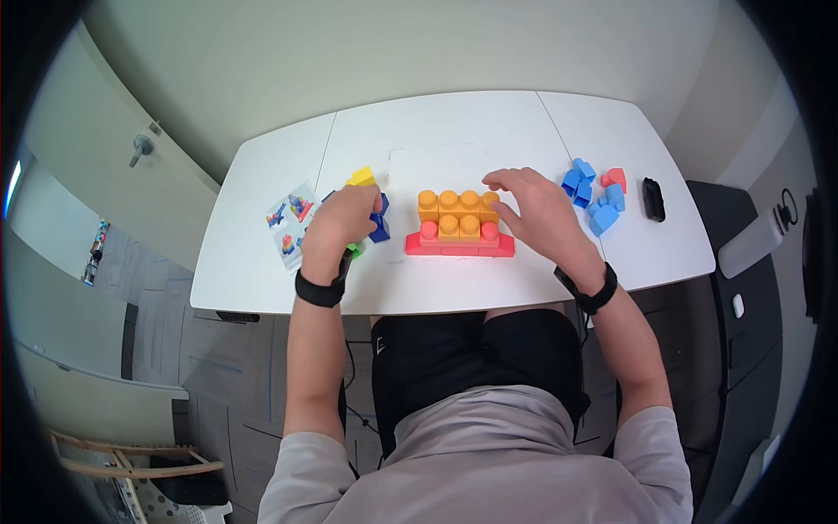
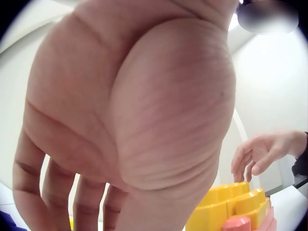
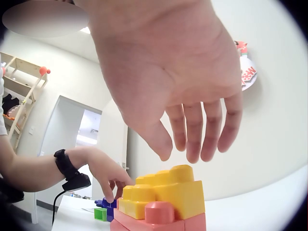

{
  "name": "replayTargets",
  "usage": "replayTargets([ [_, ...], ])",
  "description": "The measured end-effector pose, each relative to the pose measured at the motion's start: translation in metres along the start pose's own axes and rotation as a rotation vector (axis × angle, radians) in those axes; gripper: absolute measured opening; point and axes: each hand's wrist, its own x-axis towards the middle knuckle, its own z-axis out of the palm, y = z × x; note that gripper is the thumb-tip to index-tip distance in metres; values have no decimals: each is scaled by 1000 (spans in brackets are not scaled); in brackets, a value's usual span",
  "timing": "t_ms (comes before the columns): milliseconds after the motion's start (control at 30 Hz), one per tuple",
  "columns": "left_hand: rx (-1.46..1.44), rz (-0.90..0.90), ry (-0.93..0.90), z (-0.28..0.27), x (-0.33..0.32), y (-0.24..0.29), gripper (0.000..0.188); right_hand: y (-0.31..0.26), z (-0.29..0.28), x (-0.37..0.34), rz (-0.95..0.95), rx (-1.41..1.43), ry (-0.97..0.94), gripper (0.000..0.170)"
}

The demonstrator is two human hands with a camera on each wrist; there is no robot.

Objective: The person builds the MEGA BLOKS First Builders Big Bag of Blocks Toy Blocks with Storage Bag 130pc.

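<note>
A stepped structure stands mid-table, with orange-yellow blocks (image 1: 459,206) on a pink-red base (image 1: 460,249) that has two pink blocks at its front. My right hand (image 1: 543,216) hovers at its right end, fingers spread and lightly bent, holding nothing; the right wrist view shows the fingertips above the yellow blocks (image 3: 190,195). To the left, my left hand (image 1: 336,223) reaches down over dark blue blocks (image 1: 381,229), a yellow block (image 1: 362,176) and a green block (image 1: 355,250). Its fingers bend loosely downward and partly hide these blocks; whether the fingertips touch one cannot be told.
A picture sheet (image 1: 291,223) lies at the left of the table. Light blue blocks (image 1: 604,212), a pink-red block (image 1: 614,177) and a black case (image 1: 653,200) are at the right. Beyond the table's right edge lies a white bottle (image 1: 752,246).
</note>
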Motion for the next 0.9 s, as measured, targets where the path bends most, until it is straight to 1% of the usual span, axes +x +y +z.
replayTargets([
  [33,-16,12,52,-14,-9,8,34,-3,2,1,2,1,-2,31],
  [67,-16,12,48,-30,-20,21,34,-8,5,2,-67,81,38,34],
  [100,-121,60,80,-48,-34,39,33,-13,9,4,-136,163,76,36],
  [133,-226,105,111,-58,-44,52,33,-21,11,6,-134,167,71,36],
  [167,-227,100,107,-62,-51,60,33,-31,12,10,-148,268,64,39],
  [200,-269,243,182,-64,-56,66,34,-38,11,11,-164,371,56,43],
  [233,-308,383,259,-63,-61,70,35,-43,9,11,-169,381,51,43],
  [267,-326,452,302,-60,-65,74,36,-47,7,11,-157,400,11,45],
  [333,-304,530,332,-59,-71,86,38,-53,4,9,-149,421,-26,47],
  [433,-280,543,353,-60,-78,97,39,-49,-2,3,-188,360,-91,49],
  [500,-336,542,377,-60,-72,91,39,-44,-5,3,-182,385,27,51],
  [533,-389,549,399,-60,-65,87,40,-39,-6,4,-183,384,26,51],
  [567,-375,517,430,-58,-56,78,36,-32,-8,8,-120,380,32,50],
  [600,-374,522,433,-54,-44,67,36,-26,-10,10,-56,375,41,50],
  [667,-218,285,444,-39,-20,43,32,-15,-13,12,-25,366,51,48],
  [700,-217,291,450,-29,-11,32,32,-8,-11,12,-32,341,48,47],
  [767,-53,134,402,-12,4,14,31,0,-6,13,-38,313,50,46],
  [800,-53,137,400,-4,10,6,31,2,-1,12,-24,295,39,46],
  [867,39,61,307,6,16,-3,36,3,7,11,-4,280,27,47],
  [900,39,63,298,12,19,-7,36,4,11,11,-1,258,30,46],
])
